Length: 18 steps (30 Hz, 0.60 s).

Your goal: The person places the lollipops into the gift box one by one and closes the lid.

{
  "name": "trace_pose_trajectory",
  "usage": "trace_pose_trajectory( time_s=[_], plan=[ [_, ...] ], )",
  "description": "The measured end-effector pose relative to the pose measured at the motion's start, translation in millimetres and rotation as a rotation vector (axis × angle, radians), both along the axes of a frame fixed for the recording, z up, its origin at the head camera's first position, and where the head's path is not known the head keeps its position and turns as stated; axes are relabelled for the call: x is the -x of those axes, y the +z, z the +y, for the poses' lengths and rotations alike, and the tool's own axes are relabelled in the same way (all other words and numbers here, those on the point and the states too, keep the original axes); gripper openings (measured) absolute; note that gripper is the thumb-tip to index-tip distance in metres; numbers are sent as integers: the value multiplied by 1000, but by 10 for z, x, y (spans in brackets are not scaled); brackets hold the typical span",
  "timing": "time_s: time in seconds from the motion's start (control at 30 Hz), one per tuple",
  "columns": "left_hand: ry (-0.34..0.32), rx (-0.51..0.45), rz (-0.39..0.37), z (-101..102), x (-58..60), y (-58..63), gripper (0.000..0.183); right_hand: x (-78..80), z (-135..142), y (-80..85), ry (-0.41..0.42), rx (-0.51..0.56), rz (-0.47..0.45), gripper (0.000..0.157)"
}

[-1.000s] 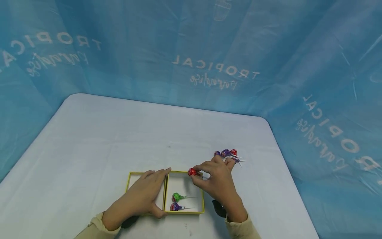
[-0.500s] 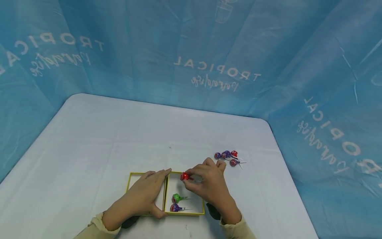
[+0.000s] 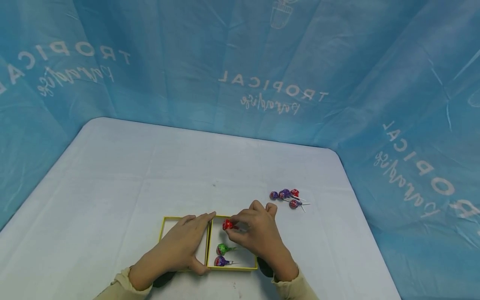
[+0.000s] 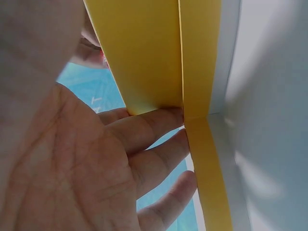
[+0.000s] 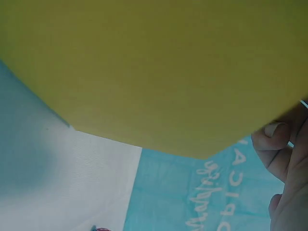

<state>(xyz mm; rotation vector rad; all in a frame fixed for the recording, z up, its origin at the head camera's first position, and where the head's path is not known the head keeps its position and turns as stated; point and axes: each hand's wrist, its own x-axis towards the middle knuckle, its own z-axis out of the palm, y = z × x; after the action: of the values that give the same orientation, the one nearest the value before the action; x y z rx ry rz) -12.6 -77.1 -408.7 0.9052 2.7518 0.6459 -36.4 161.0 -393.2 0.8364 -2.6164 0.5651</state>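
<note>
Treat red lollipop (image 3: 227, 224), pinched by right hand (image 3: 256, 231) over yellow box (image 3: 234, 269) with straight-fingered left hand (image 3: 181, 243) against it, as likely light, hard, slick-wrapped, best gripped behind head

In the head view the left hand (image 3: 178, 246) covers most of the left box half (image 3: 163, 227), so much of its inside cannot be seen. The right hand (image 3: 258, 233) hides part of the red lollipop (image 3: 227, 224). Print on the piled lollipops (image 3: 285, 193) is too small to read. The bottom edge crops both sleeves (image 3: 296, 288). In the right wrist view, a yellow panel (image 5: 159, 72) blocks the held lollipop.
</note>
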Motion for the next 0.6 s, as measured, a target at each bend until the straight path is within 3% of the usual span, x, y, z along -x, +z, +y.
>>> trace_pose_trajectory(
  time_s=[0.6],
  plan=[
    [9,-4,-4,10,-2,-5,130,-16,-21,-84,-33,-113,-56,14]
  ],
)
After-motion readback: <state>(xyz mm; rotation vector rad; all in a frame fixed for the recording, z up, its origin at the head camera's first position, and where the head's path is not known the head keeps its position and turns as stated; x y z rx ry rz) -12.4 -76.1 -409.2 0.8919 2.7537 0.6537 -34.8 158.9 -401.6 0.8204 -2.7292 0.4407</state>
